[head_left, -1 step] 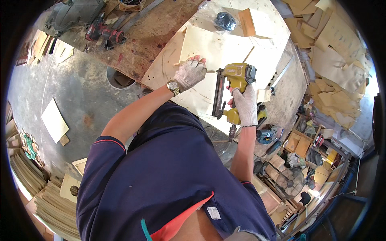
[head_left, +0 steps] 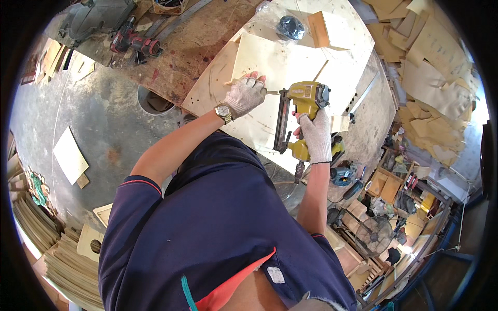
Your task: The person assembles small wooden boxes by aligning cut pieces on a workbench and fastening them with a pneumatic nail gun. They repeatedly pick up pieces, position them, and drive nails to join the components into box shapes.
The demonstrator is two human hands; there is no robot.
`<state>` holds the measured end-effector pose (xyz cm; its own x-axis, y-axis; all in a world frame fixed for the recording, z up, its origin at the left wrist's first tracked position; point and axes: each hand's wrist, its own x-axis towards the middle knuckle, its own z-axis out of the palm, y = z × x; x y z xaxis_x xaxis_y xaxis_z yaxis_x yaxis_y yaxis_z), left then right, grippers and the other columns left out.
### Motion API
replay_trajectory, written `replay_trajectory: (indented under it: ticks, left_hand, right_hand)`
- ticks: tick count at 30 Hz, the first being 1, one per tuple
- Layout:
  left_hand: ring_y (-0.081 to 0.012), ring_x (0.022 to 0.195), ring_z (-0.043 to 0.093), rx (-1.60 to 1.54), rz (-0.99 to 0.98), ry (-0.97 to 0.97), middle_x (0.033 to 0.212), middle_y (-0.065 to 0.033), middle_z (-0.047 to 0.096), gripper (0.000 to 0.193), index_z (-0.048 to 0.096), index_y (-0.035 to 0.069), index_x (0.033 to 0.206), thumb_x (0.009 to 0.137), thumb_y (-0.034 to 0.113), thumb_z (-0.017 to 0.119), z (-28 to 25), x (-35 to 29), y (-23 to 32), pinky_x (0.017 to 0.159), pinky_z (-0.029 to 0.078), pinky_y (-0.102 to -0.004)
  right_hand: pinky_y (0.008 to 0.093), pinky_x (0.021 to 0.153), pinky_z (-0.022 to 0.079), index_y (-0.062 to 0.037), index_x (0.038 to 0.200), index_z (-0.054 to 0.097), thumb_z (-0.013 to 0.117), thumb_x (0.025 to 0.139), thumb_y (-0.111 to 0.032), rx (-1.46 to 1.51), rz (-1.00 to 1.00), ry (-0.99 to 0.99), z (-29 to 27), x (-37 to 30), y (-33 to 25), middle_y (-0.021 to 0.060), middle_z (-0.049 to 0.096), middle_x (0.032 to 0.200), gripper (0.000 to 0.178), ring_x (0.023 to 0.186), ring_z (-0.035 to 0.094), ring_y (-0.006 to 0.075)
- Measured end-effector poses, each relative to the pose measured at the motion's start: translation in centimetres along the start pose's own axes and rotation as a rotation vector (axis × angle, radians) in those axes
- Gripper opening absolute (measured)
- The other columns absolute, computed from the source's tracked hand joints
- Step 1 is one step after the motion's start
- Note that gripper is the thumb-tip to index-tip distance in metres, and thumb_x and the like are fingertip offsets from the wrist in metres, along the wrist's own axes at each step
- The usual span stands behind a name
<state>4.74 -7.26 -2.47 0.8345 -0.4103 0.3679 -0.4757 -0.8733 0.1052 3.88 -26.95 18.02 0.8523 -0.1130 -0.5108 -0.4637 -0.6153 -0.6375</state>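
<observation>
My right hand [head_left: 316,132], in a white fingerless work glove, is wrapped round the handle of a yellow-green nail gun [head_left: 305,98]. The gun stands over the pale work board [head_left: 210,90], its dark magazine toward my left hand and its hose fitting toward my body. My left hand [head_left: 245,96], gloved alike with a metal watch at the wrist, has its bent fingers closed over the near edge of a thin light wooden panel [head_left: 262,57]. A narrow wood edge [head_left: 272,92] shows between that hand and the gun. The palm side of my left hand is hidden.
Beyond the panel lie a dark round roll in clear plastic [head_left: 290,27] and an upright wooden piece [head_left: 318,29]. A red cordless drill [head_left: 136,44] rests at the far left. Sheet offcuts [head_left: 436,78] pile up at right; a fan [head_left: 374,234] stands lower right.
</observation>
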Motion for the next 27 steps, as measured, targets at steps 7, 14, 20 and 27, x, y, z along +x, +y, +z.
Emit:
replay_trajectory:
  ticks: [7,14,20,27]
  left_hand:
    - [-0.0308,0.123,0.074,0.006,-0.012,0.030,0.118,-0.0104,0.075,0.044,0.071,-0.003,0.134,0.095,0.017,0.069,0.8,0.4,-0.4,0.109,0.059,-0.0435]
    - [-0.0353,0.124,0.074,-0.051,0.000,-0.011,0.122,-0.0171,0.076,0.044,0.069,-0.007,0.134,0.097,0.015,0.067,1.0,0.3,-0.6,0.112,0.057,-0.0454]
    - [-0.0340,0.137,0.066,-0.130,-0.029,-0.076,0.137,-0.0174,0.071,0.040,0.069,-0.001,0.133,0.097,0.016,0.068,-0.3,0.7,-0.8,0.119,0.051,-0.0464]
    - [-0.0288,0.119,0.067,-0.352,-0.277,0.140,0.118,-0.0093,0.070,0.048,0.069,0.008,0.130,0.084,0.010,0.080,-4.7,-2.2,-5.3,0.107,0.050,-0.0436]
  right_hand:
    - [0.0289,0.050,0.054,0.0021,0.134,0.054,0.069,0.101,-0.007,-0.032,0.026,0.002,0.7,0.7,-0.7,0.0108,0.073,0.097,0.038,0.055,0.067,0.0129]
    - [0.0292,0.052,0.054,0.0019,0.134,0.057,0.065,0.101,-0.007,-0.099,0.032,0.034,1.2,0.2,-1.1,0.0099,0.077,0.102,0.035,0.055,0.063,0.0116]
    - [0.0280,0.050,0.052,0.0027,0.132,0.058,0.067,0.102,-0.008,0.023,0.016,0.072,1.5,-0.6,-1.6,0.0117,0.077,0.103,0.033,0.055,0.063,0.0114]
    - [0.0288,0.049,0.053,0.0046,0.131,0.058,0.073,0.102,-0.011,0.057,-0.017,0.084,1.9,-1.6,-1.9,0.0097,0.072,0.092,0.036,0.056,0.066,0.0130]
